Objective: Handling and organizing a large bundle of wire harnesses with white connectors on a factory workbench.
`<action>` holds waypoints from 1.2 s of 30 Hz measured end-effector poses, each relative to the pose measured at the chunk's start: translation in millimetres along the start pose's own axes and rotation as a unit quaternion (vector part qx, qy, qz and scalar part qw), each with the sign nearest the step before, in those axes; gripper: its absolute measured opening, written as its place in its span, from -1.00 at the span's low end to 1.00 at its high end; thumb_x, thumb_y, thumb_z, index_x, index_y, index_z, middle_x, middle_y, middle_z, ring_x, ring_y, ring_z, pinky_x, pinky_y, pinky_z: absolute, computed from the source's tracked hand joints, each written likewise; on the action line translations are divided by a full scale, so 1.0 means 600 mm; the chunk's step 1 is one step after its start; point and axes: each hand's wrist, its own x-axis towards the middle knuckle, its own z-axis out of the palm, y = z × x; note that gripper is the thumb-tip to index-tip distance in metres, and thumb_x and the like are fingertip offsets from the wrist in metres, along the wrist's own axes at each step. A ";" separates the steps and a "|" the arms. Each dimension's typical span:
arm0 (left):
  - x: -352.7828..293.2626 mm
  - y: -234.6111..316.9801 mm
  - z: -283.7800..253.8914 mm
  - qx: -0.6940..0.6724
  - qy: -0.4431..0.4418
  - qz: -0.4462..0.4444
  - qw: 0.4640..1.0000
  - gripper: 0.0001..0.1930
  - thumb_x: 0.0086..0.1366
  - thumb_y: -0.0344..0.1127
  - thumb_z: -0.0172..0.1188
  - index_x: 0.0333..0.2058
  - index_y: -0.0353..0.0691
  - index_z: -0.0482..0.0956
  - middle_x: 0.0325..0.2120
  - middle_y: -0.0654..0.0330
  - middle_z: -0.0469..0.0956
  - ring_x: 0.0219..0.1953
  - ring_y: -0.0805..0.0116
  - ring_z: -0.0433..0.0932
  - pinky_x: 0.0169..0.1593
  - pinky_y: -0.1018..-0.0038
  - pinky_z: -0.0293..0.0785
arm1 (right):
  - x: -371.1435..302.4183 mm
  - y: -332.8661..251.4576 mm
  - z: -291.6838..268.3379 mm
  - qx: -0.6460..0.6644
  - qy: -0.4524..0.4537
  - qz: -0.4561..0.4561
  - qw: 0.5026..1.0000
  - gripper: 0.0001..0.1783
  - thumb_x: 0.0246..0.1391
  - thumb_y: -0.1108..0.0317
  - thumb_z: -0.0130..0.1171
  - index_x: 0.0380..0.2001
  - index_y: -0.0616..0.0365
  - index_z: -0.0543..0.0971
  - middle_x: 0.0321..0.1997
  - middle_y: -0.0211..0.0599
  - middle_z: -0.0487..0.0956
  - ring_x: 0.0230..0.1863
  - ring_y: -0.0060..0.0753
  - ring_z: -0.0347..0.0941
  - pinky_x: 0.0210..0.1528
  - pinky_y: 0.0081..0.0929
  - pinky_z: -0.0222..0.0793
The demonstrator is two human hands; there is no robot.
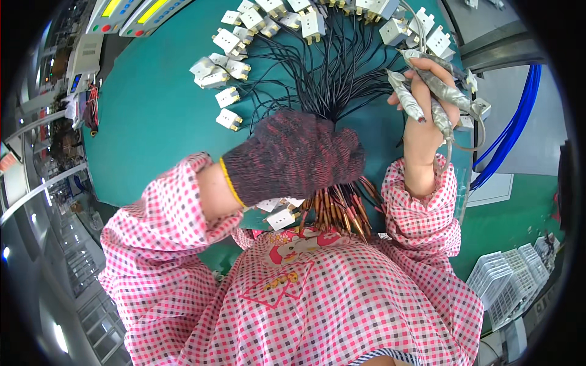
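My left hand [296,155], in a dark red-and-black knitted glove, is closed around a thick bundle of black wires [332,76]. The wires fan out across the green table [152,116] to several white plug blocks [229,43]. Below the glove, copper-coloured wire ends with red sleeves [342,210] stick out toward my body. My bare right hand [424,116] is raised at the right and grips a silver tape-wrapped tool with two long handles [436,91]; a grey cord hangs from it.
Control panels with yellow displays [131,12] stand at the far left edge. Blue cables [513,128] run along the right side. White plastic crates [510,280] sit on the floor at lower right. My pink checked smock fills the lower view.
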 end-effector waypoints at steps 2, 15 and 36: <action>-0.006 -0.007 -0.001 0.010 -0.001 -0.003 1.000 -0.80 0.03 -0.31 0.06 -0.30 0.00 0.48 -0.51 0.31 0.41 -0.52 0.37 0.46 -0.57 0.44 0.35 | -0.001 0.003 -0.005 -0.007 -0.001 0.000 1.000 -0.81 0.17 0.50 -0.02 -0.15 0.25 0.49 -0.36 -0.24 0.52 -0.61 -0.52 0.47 -0.60 -0.72 0.28; 0.005 -0.001 0.005 -0.112 -0.129 -0.113 0.979 -0.77 0.05 -0.29 0.06 -0.26 0.00 0.48 -0.49 0.29 0.43 -0.54 0.31 0.48 -0.58 0.38 0.36 | 0.003 0.011 -0.013 -0.020 0.000 -0.006 1.000 -0.80 0.13 0.54 0.00 -0.18 0.25 0.52 -0.37 -0.28 0.53 -0.61 -0.57 0.47 -0.59 -0.72 0.29; 0.014 0.027 -0.006 0.000 -0.277 -0.138 0.951 -0.68 0.07 -0.38 0.04 -0.15 0.00 0.48 -0.30 0.22 0.47 -0.46 0.21 0.55 -0.49 0.29 0.47 | -0.005 0.017 -0.012 0.100 -0.005 -0.016 0.995 -0.84 0.14 0.62 -0.04 -0.21 0.30 0.48 -0.33 -0.39 0.44 -0.37 -0.68 0.31 -0.35 -0.75 0.23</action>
